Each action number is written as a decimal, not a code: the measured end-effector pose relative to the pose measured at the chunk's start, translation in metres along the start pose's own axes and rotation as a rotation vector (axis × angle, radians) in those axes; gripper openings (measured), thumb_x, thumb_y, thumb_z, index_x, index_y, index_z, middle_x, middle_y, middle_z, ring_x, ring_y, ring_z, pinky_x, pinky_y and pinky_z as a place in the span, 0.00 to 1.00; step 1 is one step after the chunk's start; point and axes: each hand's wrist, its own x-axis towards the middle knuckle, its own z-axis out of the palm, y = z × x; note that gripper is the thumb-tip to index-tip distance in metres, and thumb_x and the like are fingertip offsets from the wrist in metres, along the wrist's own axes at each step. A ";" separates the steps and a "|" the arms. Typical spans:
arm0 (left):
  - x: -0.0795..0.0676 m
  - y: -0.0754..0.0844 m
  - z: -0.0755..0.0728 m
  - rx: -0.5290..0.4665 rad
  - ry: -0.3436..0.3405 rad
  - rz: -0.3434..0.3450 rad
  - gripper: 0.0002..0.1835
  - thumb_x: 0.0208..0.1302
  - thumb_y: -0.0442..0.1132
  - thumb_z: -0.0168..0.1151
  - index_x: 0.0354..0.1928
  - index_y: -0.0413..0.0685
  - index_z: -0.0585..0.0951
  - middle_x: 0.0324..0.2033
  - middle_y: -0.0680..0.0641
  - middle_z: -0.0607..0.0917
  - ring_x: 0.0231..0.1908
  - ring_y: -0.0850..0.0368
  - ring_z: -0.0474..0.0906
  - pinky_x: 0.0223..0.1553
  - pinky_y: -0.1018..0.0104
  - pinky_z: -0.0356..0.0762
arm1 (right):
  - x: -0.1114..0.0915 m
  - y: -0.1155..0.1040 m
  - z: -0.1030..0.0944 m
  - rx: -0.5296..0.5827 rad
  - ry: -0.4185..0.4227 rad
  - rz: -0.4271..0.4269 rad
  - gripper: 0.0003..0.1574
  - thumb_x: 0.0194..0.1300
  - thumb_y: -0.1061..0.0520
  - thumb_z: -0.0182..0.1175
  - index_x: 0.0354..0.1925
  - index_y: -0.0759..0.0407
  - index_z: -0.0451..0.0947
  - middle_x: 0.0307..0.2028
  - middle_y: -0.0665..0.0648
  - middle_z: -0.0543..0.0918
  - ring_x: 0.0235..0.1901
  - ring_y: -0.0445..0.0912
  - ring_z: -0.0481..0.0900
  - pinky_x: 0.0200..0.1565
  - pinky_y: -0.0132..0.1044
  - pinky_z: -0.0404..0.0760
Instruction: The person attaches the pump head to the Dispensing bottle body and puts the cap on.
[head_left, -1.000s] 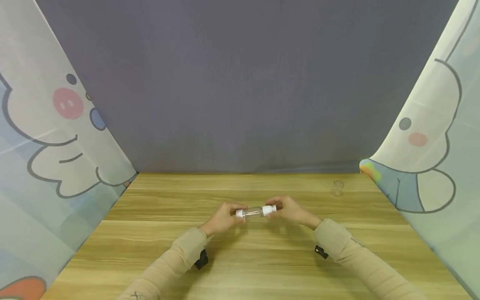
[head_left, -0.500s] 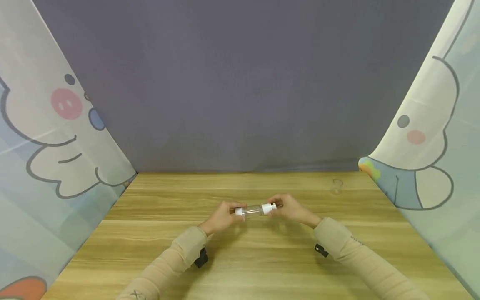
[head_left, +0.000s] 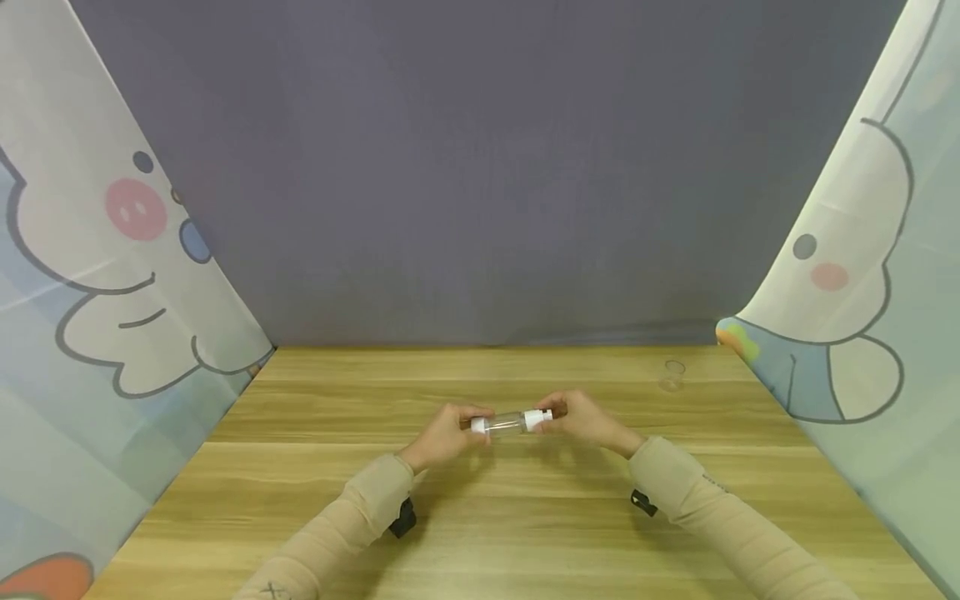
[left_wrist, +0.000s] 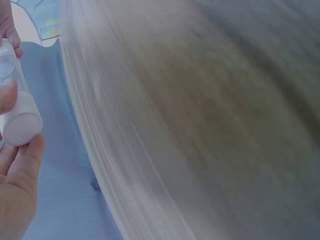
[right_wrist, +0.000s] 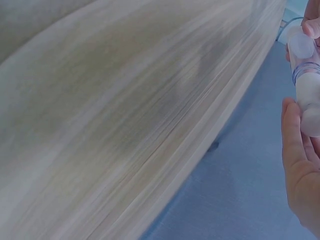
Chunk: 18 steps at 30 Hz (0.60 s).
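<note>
A clear bottle (head_left: 505, 425) with a white base and a white top lies sideways between my two hands, held above the table. My left hand (head_left: 444, 435) pinches the white base (left_wrist: 22, 127), thumb on one side and fingers on the other. At the opposite end, my right hand (head_left: 588, 421) grips the white top (head_left: 534, 419) with thumb and fingertips. The right wrist view shows that white top (right_wrist: 308, 95) below blue-tinted rings, with the fingers alongside it. Part of each hand is cut off in its own wrist view.
A small transparent cap or cup (head_left: 672, 379) stands at the back right of the wood-grain table (head_left: 337, 383). A grey backdrop (head_left: 480, 183) rises behind the table. Cartoon-printed cloths (head_left: 847, 358) hang along both sides.
Both hands stay in nearly the same place with the bottle between them. The right fingers have shifted slightly at the white top, where a dark mark now shows near the end.
</note>
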 end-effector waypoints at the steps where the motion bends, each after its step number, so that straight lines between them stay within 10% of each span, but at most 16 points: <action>1: -0.001 0.000 0.000 -0.008 -0.003 -0.002 0.22 0.63 0.27 0.66 0.59 0.27 0.78 0.58 0.30 0.78 0.58 0.33 0.75 0.56 0.53 0.80 | -0.001 0.000 0.000 0.002 -0.007 0.004 0.21 0.63 0.65 0.68 0.50 0.77 0.78 0.41 0.62 0.85 0.37 0.46 0.82 0.40 0.38 0.85; 18: 0.001 -0.003 0.001 -0.001 0.007 0.004 0.22 0.62 0.28 0.67 0.59 0.28 0.78 0.58 0.30 0.79 0.58 0.33 0.76 0.53 0.57 0.82 | -0.002 -0.001 0.000 -0.040 0.012 0.058 0.22 0.68 0.58 0.65 0.52 0.76 0.79 0.42 0.64 0.85 0.40 0.49 0.83 0.43 0.44 0.85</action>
